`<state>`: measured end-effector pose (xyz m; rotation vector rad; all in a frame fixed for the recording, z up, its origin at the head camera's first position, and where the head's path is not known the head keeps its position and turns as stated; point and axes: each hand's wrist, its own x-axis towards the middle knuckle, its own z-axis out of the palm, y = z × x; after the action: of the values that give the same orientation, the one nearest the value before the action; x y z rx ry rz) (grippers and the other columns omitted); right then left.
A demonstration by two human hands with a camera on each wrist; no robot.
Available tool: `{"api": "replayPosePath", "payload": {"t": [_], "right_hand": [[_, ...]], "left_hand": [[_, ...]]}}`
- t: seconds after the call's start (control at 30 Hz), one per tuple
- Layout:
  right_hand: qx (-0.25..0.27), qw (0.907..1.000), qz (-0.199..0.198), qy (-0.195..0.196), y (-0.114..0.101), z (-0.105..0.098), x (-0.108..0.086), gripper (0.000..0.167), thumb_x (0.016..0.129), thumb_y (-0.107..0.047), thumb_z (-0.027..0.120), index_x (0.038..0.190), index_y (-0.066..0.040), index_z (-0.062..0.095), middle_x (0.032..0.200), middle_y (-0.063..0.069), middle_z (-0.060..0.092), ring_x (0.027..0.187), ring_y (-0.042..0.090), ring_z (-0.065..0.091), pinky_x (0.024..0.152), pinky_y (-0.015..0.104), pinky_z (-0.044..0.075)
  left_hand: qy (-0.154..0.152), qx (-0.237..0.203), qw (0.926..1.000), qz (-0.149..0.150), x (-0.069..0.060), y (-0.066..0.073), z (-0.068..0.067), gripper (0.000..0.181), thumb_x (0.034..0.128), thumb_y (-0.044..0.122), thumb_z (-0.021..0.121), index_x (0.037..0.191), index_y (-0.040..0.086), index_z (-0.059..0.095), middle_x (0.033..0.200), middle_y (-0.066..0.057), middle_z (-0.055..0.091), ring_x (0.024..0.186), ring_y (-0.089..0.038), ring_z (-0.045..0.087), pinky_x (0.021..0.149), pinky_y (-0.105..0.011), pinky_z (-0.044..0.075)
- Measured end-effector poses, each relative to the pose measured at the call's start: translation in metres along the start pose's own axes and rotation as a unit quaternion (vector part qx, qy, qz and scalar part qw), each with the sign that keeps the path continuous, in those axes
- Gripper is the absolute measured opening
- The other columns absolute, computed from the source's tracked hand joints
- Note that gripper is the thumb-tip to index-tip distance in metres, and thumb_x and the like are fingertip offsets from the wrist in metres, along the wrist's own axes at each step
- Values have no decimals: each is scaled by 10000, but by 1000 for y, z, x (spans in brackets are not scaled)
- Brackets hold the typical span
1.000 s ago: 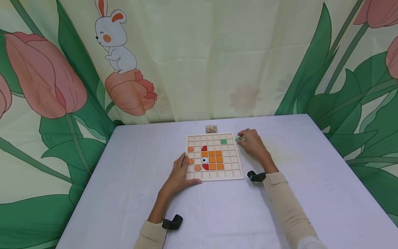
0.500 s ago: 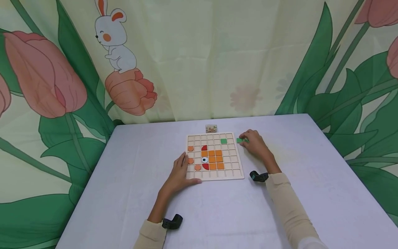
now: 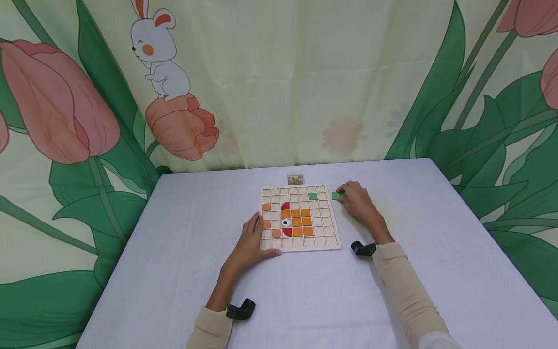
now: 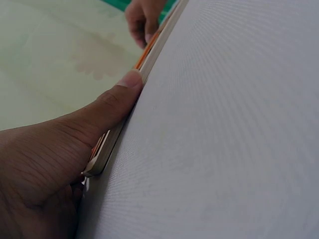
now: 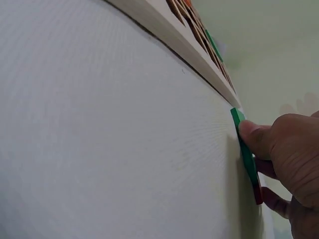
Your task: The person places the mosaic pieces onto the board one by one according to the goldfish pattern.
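A pale wooden grid board [image 3: 324,241] lies on the white table, holding orange square tiles [image 3: 301,223], red quarter-round pieces [image 3: 286,232], a white eye piece [image 3: 286,223], light orange discs [image 3: 276,233] and one green square [image 3: 313,196]. My left hand [image 3: 250,242] rests at the board's front left corner, fingers along the left side, straight thumb against the front edge. Just off the board's right edge, my right hand [image 3: 356,201] pinches a green tile [image 5: 246,149] between thumb and fingers. A dark red end shows below the green in the right wrist view; its kind is unclear.
A small patterned card [image 3: 295,179] stands behind the board. The white-covered table [image 3: 174,271] reaches back to a curtain [image 3: 279,97] printed with tulips and a rabbit. Each wrist carries a black camera [image 3: 241,309].
My right hand has shifted slightly right, away from the board, and more of the green tile shows at its fingertips. The left hand has stayed at the board's corner.
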<state>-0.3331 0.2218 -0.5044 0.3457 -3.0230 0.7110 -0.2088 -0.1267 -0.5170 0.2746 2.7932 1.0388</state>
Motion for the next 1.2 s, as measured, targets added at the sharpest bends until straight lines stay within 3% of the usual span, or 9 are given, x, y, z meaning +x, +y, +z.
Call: {"api": "replayPosePath", "payload": {"t": [0.63,0.87,1.2], "right_hand": [[-251,9991,64,-348,-5,-2,2,288,1071,-178,647,1275,23,669,1300,201,614,1328,390,504,1096,580,416],[-26,9993,78,-367,-4,-3,0,293,1080,-172,625,1295,27,645,1305,197,617,1348,390,491,1105,587,397],[347,9976,-334,-501,-21,-4,0,279,1066,-150,648,1285,22,657,1285,184,646,1312,376,523,1114,601,400]], "left_hand": [[20,3,10000,6,0,0,0,1261,792,472,929,1676,-34,187,1777,-207,132,1624,-410,174,1257,-560,368],[1,-11,10000,34,0,1,1,1254,793,468,927,1672,-43,193,1774,-211,137,1617,-419,182,1255,-566,369],[37,60,10000,2,0,1,0,1265,785,479,928,1679,-27,189,1777,-201,137,1614,-411,188,1244,-562,387]]}}
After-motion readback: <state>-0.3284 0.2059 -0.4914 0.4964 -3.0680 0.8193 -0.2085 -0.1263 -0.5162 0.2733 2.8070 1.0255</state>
